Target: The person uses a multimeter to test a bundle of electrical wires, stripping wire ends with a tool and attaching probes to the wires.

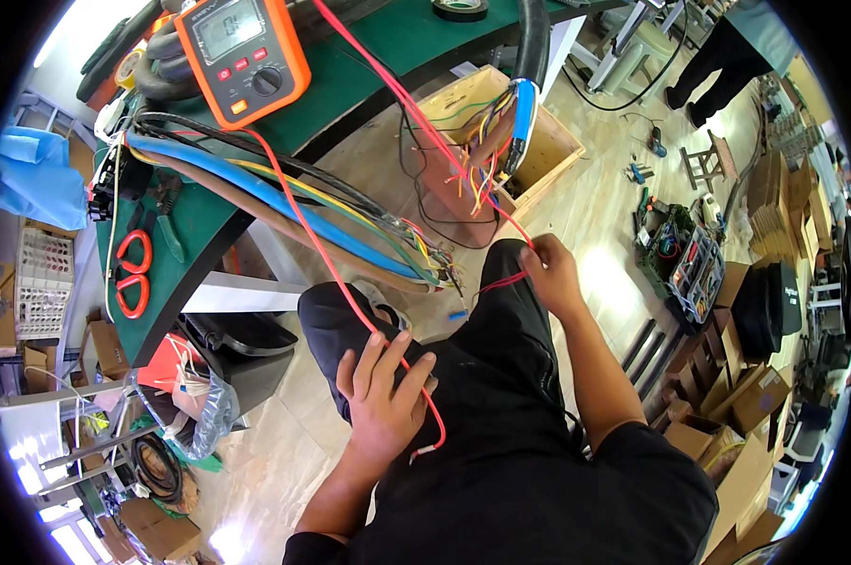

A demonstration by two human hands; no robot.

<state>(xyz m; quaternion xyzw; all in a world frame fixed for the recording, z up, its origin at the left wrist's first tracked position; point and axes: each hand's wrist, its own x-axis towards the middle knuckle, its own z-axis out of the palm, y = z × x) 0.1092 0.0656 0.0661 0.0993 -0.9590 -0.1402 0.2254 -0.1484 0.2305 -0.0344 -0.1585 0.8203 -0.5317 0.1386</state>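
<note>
My left hand (384, 394), fingers apart, rests over my left leg across a red test lead (324, 252) that runs from an orange handheld meter (242, 61) on the green bench (166, 292). My right hand (548, 275) pinches a red wire (512, 226) beside my right knee, with a loop of it hanging below. A thick cable bundle with blue, brown and yellow-green cores (303, 216) droops off the bench, its stripped ends between my knees. Another black cable (531, 42) hangs into an open wooden box (557, 146), splitting into coloured wires. Red-handled scissors (131, 273) lie on the bench.
An open toolbox (694, 264) and scattered tools are on the floor at right, with cardboard boxes (755, 395) behind my right arm. A person in dark trousers (717, 66) stands at upper right near stools. A lined bin (209, 424) sits below the bench at left.
</note>
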